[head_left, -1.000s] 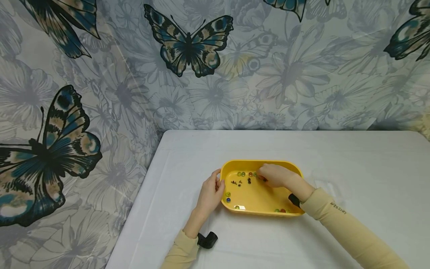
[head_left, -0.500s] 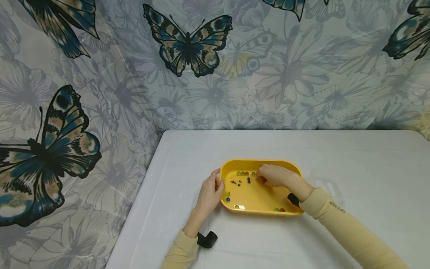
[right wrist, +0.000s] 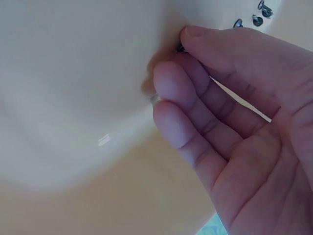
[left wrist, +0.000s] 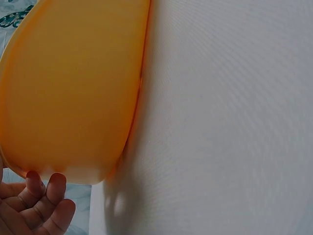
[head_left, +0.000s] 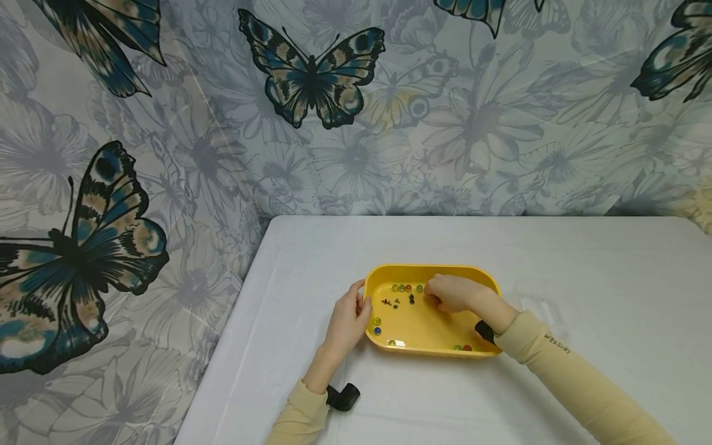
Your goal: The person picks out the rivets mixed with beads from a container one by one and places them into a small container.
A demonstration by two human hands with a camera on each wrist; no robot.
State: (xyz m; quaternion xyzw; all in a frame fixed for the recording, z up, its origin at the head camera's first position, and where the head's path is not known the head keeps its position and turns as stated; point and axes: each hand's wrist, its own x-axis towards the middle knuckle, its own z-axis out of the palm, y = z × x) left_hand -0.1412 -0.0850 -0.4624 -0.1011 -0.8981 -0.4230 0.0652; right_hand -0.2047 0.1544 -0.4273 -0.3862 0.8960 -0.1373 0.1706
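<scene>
A yellow tray (head_left: pixel 434 337) holds several glass marbles and small dark screws. At its left end, my left hand (head_left: pixel 349 315) grips the rim; the left wrist view shows its curled fingers (left wrist: pixel 56 186) against the tray's outer wall. Inside the tray, toward the back, my right hand (head_left: pixel 457 293) reaches down. The right wrist view has its thumb and forefinger pinching a small dark screw (right wrist: pixel 180 48), mostly hidden by the fingertips. Loose screws (right wrist: pixel 257 20) lie beyond the thumb. Just left of the right hand is a green marble (head_left: pixel 419 288), beside a red marble (head_left: pixel 408 288).
Along the tray's back wall sits another green marble (head_left: pixel 395 288). A blue marble (head_left: pixel 377 330) rests at the front left, and a red one (head_left: pixel 467 348) at the front right. Something clear (head_left: pixel 542 309) lies on the white table (head_left: pixel 612 278) behind the right wrist.
The red marble at the back has rolled left, up to the green ones, and the green one near my right fingers has shifted slightly left. Both hands stay almost in place.
</scene>
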